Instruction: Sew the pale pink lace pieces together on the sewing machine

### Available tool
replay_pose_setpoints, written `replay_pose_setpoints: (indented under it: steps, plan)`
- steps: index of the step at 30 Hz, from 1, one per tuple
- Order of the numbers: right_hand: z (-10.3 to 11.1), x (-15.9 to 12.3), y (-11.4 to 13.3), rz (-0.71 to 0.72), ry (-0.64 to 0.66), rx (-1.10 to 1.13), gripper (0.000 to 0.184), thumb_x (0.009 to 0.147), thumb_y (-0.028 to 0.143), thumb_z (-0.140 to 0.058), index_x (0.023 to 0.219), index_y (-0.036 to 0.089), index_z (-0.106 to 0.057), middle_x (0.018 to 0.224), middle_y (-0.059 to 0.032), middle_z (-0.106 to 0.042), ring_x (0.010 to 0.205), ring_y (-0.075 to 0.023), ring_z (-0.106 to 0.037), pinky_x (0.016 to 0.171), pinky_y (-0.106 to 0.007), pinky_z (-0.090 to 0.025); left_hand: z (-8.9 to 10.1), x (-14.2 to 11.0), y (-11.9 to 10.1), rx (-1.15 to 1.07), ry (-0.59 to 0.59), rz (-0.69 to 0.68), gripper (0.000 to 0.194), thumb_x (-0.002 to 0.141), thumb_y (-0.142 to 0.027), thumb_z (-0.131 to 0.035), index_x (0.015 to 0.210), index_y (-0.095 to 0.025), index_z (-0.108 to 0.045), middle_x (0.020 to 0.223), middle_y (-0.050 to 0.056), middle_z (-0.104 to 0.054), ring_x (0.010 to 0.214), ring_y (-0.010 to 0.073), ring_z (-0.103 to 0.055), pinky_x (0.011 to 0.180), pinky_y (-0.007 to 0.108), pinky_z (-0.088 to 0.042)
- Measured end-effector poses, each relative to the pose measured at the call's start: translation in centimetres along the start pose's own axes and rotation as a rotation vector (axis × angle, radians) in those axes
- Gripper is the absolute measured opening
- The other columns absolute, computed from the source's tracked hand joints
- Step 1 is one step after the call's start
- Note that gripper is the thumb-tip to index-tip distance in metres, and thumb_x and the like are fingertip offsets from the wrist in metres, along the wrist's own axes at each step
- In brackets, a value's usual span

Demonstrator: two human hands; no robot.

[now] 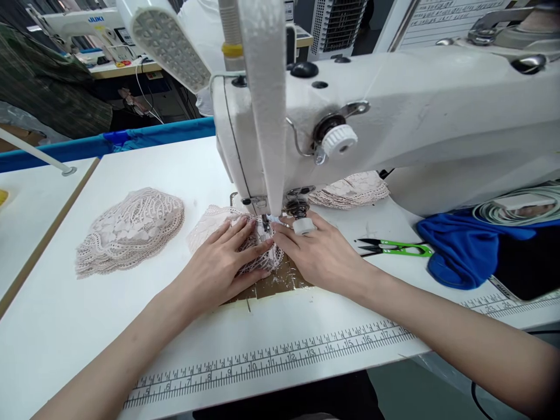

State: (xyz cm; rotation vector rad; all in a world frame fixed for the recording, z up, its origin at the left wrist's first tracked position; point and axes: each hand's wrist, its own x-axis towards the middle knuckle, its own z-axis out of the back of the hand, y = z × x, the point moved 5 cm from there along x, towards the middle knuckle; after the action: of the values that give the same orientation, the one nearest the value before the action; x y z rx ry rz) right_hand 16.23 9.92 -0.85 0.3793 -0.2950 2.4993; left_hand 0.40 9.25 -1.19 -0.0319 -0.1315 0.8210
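A pale pink lace piece [210, 223] lies under the presser foot [265, 223] of a white sewing machine [420, 99]. My left hand [225, 256] rests flat on this lace to the left of the foot, its fingers stretched out and slightly apart. On the other side, my right hand [321, 251] is closed at the lace's right edge, fingertips close to the foot. The machine's white knob and foot bar partly cover those fingertips. A stack of similar lace pieces [131, 230] lies on the table to the left, and more lace [350, 191] lies behind the needle area.
Green thread snips [396, 248] lie right of my right hand. Beyond them are a blue cloth [464, 248], a dark phone [531, 262] and a coil of pale cord [520, 204]. A printed ruler [271, 359] follows the table's front edge. Other people are partly visible behind.
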Motion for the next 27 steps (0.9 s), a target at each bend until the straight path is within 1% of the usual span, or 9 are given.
replay_pose_setpoints:
  steps: [7, 13, 16, 18, 20, 22, 23, 25, 27]
  plan:
    - [0.0, 0.0, -0.1, -0.014, -0.002, 0.022, 0.034, 0.087, 0.002, -0.039, 0.113, 0.008, -0.06, 0.082, -0.0081, -0.069, 0.108, -0.0228, -0.056, 0.108, -0.044, -0.031, 0.2, 0.0, -0.2, 0.021, -0.034, -0.014, 0.05, 0.091, -0.05, -0.05, 0.137, -0.028, -0.05, 0.149, 0.014, -0.039, 0.138, 0.0316, -0.037, 0.11, 0.057, -0.036]
    - [0.1, 0.1, -0.1, -0.022, -0.013, 0.027, 0.033, 0.088, 0.003, -0.037, 0.112, 0.008, -0.06, 0.092, -0.0097, -0.07, 0.108, -0.0213, -0.057, 0.109, -0.043, -0.031, 0.3, 0.0, -0.2, 0.016, -0.049, -0.016, 0.049, 0.091, -0.049, -0.052, 0.136, -0.028, -0.051, 0.149, 0.013, -0.04, 0.137, 0.0314, -0.039, 0.109, 0.057, -0.037]
    - [0.3, 0.1, -0.2, -0.028, -0.038, 0.028, 0.033, 0.088, 0.002, -0.038, 0.11, 0.008, -0.061, 0.093, -0.0098, -0.071, 0.105, -0.0206, -0.059, 0.108, -0.042, -0.032, 0.4, 0.0, -0.4, 0.05, -0.055, -0.02, 0.051, 0.091, -0.05, -0.051, 0.136, -0.027, -0.05, 0.148, 0.014, -0.041, 0.137, 0.0315, -0.039, 0.109, 0.057, -0.037]
    - [0.4, 0.0, -0.2, -0.022, -0.066, 0.04, 0.033, 0.087, 0.001, -0.039, 0.11, 0.009, -0.062, 0.093, -0.0089, -0.072, 0.1, -0.0196, -0.06, 0.109, -0.042, -0.032, 0.6, 0.0, -0.6, 0.089, -0.09, -0.043, 0.051, 0.091, -0.049, -0.052, 0.136, -0.025, -0.05, 0.147, 0.014, -0.043, 0.136, 0.0312, -0.041, 0.11, 0.057, -0.036]
    - [0.5, -0.1, -0.1, -0.009, -0.108, 0.062, 0.032, 0.087, 0.001, -0.04, 0.109, 0.01, -0.062, 0.095, -0.0081, -0.072, 0.097, -0.0187, -0.061, 0.109, -0.041, -0.032, 1.1, 0.0, -1.1, 0.126, -0.154, -0.101, 0.045, 0.091, -0.044, -0.053, 0.13, -0.021, -0.055, 0.138, 0.014, -0.053, 0.129, 0.0295, -0.05, 0.11, 0.055, -0.036]
    - [0.6, -0.2, 0.0, 0.002, -0.139, 0.094, 0.031, 0.087, 0.002, -0.042, 0.107, 0.012, -0.062, 0.1, -0.0074, -0.071, 0.095, -0.0181, -0.06, 0.106, -0.041, -0.034, 1.4, -0.1, -1.8, 0.139, -0.208, -0.197, 0.031, 0.091, -0.037, -0.055, 0.115, -0.018, -0.063, 0.118, 0.012, -0.066, 0.11, 0.0251, -0.062, 0.103, 0.048, -0.045]
    - [0.6, -0.2, 0.0, 0.007, -0.148, 0.111, 0.029, 0.087, 0.002, -0.042, 0.105, 0.013, -0.062, 0.102, -0.0071, -0.07, 0.094, -0.0179, -0.06, 0.103, -0.04, -0.037, 1.5, -0.1, -2.1, 0.142, -0.223, -0.244, 0.023, 0.091, -0.033, -0.055, 0.105, -0.017, -0.065, 0.107, 0.009, -0.07, 0.098, 0.0223, -0.066, 0.096, 0.043, -0.05]
    - [0.7, -0.3, 0.1, 0.016, -0.166, 0.15, 0.028, 0.086, 0.003, -0.042, 0.101, 0.014, -0.063, 0.102, -0.0066, -0.07, 0.092, -0.0175, -0.06, 0.095, -0.037, -0.042, 1.6, -0.2, -2.6, 0.157, -0.237, -0.315, 0.014, 0.091, -0.024, -0.053, 0.091, -0.017, -0.065, 0.092, 0.006, -0.071, 0.082, 0.0182, -0.066, 0.081, 0.035, -0.054]
    - [0.8, -0.3, 0.2, 0.024, -0.179, 0.198, 0.028, 0.085, 0.003, -0.042, 0.1, 0.014, -0.063, 0.102, -0.0071, -0.069, 0.089, -0.0171, -0.061, 0.088, -0.034, -0.044, 1.6, -0.2, -2.9, 0.174, -0.254, -0.342, 0.015, 0.092, -0.015, -0.049, 0.088, -0.016, -0.063, 0.088, 0.005, -0.071, 0.079, 0.0171, -0.066, 0.074, 0.032, -0.054]
